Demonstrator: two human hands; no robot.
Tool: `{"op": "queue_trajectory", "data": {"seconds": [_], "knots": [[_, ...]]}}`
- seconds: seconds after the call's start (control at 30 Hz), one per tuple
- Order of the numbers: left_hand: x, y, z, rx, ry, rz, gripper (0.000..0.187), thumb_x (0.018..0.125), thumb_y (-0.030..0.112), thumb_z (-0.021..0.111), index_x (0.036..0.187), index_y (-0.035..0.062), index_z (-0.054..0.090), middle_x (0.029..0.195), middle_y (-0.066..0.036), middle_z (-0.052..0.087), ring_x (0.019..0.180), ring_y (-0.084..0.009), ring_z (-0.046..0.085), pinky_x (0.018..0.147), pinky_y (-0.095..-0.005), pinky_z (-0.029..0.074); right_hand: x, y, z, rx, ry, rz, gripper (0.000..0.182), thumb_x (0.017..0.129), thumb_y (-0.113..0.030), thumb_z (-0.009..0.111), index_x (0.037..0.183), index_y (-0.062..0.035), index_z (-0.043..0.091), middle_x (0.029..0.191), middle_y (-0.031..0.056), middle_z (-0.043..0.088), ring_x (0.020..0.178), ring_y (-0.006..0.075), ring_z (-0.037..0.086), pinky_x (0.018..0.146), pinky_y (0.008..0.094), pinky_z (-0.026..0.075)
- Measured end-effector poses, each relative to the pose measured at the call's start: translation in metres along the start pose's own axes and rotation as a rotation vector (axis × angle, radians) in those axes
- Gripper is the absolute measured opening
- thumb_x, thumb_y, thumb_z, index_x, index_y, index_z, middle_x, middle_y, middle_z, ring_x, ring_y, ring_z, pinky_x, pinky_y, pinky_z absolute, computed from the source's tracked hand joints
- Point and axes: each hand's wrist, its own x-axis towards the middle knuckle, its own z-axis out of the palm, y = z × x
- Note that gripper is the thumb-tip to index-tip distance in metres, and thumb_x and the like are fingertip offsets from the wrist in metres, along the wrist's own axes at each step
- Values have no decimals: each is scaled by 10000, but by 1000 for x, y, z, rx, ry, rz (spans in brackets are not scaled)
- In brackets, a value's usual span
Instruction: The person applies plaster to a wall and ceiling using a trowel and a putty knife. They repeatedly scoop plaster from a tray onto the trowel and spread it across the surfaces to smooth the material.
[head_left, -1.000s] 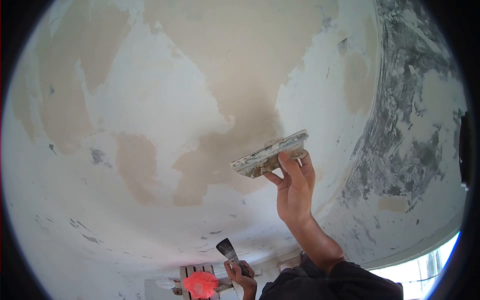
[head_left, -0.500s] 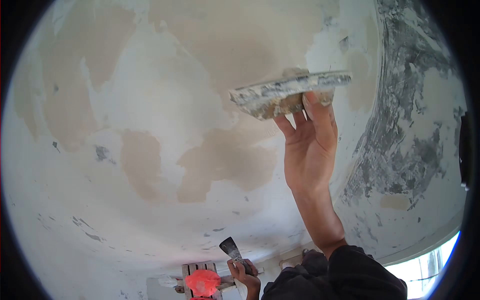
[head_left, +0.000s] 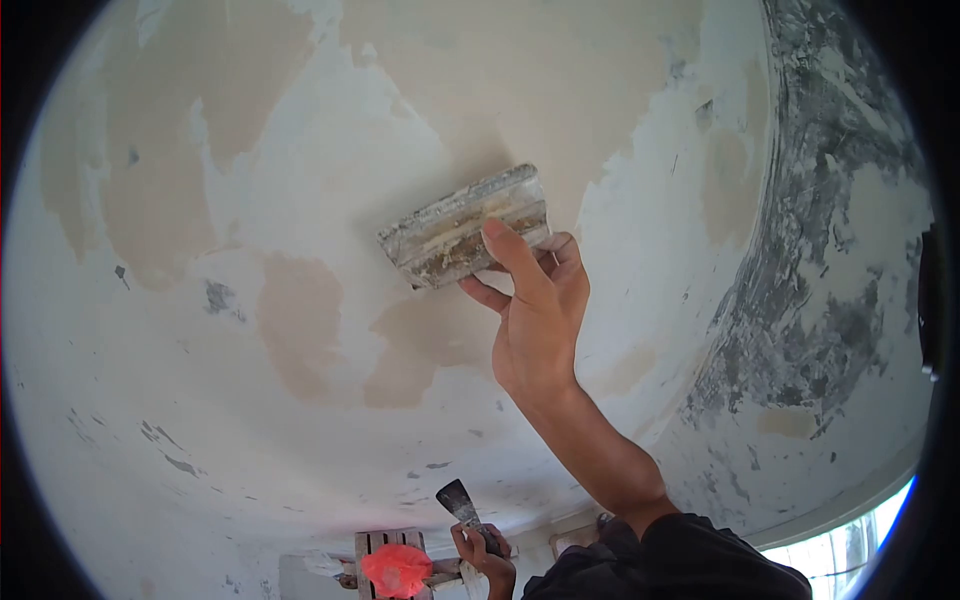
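My right hand [head_left: 540, 330] reaches up from the right, closed round the back of a wide plastering trowel [head_left: 465, 228]. The thumb lies over the tool's back, and old filler crusts its long edge. Its blade is tilted, close over the pale wall [head_left: 300, 180], which carries beige filler patches [head_left: 300, 325]. Low in the view, my left hand [head_left: 485, 550] is wrapped round the handle of a putty knife [head_left: 460, 502], its dark blade pointing up and left.
Below, a slatted wooden stool or crate [head_left: 365, 548] bears a crumpled red plastic bag [head_left: 397, 570]. Rough grey wall [head_left: 840, 270] runs along the right, with a bright window [head_left: 850, 550] at lower right.
My right hand has moved left and down across the wall with the trowel, whose back now faces me more. The left hand with the putty knife stays nearly in place.
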Motion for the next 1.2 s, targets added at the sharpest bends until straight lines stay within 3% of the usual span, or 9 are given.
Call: {"op": "queue_trajectory", "data": {"seconds": [0.17, 0.27, 0.4, 0.47, 0.57, 0.93, 1.0, 1.07, 1.2], "knots": [[-2, -9, -5, -5, -81, -3, 239, 996, 329, 486, 997, 108, 395, 600, -72, 495, 333, -107, 352, 304, -249, 237, 11, -36, 18, 196, -139, -238, 252, 893, -173, 667, 1061, -61, 516, 1073, 47, 600, 925, 130, 583, 828, 383, 551], [-1, -11, -4, -48, -117, -26, 198, 982, 319, 515, 996, 150, 412, 615, -48, 513, 345, -111, 381, 298, -231, 230, -1, -47, -10, 208, -82, -277, 273, 877, -182, 681, 1034, -67, 490, 1001, 48, 592, 931, 119, 602, 769, 339, 576], [3, -16, -3, -46, -101, -2, 238, 994, 331, 493, 997, 115, 393, 605, -76, 501, 325, -107, 345, 291, -252, 226, -31, -29, -39, 93, -3, -95, 257, 882, -130, 674, 1038, -77, 477, 1009, 44, 602, 961, 118, 616, 785, 356, 587], [4, -15, 0, -114, -123, 88, 217, 981, 205, 534, 1142, 79, 460, 555, 9, 360, 377, -59, 250, 319, -222, 199, -41, -13, -45, 69, 2, -2, 252, 880, -125, 678, 1012, -72, 470, 1007, 47, 600, 948, 132, 620, 808, 385, 586], [5, -12, 5, -119, -101, 124, 187, 980, 201, 524, 1110, 85, 458, 549, 29, 319, 382, -58, 259, 316, -224, 198, -39, 10, -49, 76, 33, 67, 257, 879, -136, 686, 986, -60, 464, 992, 53, 596, 935, 148, 623, 822, 411, 578], [1, -11, -4, -103, -88, 100, 124, 978, 193, 529, 1034, 116, 449, 569, 24, 353, 401, -54, 259, 323, -218, 205, 15, -43, 17, 220, -215, -208, 243, 886, -145, 670, 1045, -64, 505, 1032, 61, 601, 970, 126, 601, 832, 361, 577], [4, -13, -8, -120, -119, 112, 120, 982, 193, 526, 1038, 119, 451, 571, 22, 365, 398, -52, 261, 324, -219, 207, 9, -59, -3, 261, -249, -329, 296, 903, -122, 635, 1149, -40, 493, 1034, 62, 604, 985, 111, 610, 794, 331, 603], [7, -14, -13, -15, -102, 99, 201, 985, 317, 510, 987, 148, 402, 615, -53, 512, 341, -110, 384, 291, -234, 231, -12, -57, -35, 202, -170, -279, 314, 919, -110, 597, 1199, -38, 473, 1067, 70, 607, 1011, 122, 616, 764, 311, 615], [-1, 1, 0, -93, -47, 75, 113, 990, 188, 514, 1059, 120, 456, 579, 17, 394, 386, -48, 264, 326, -219, 208, -33, -16, -116, -46, -72, -144, 364, 911, -108, 604, 1230, -33, 446, 1117, 80, 592, 1030, 153, 615, 777, 344, 617]]}}
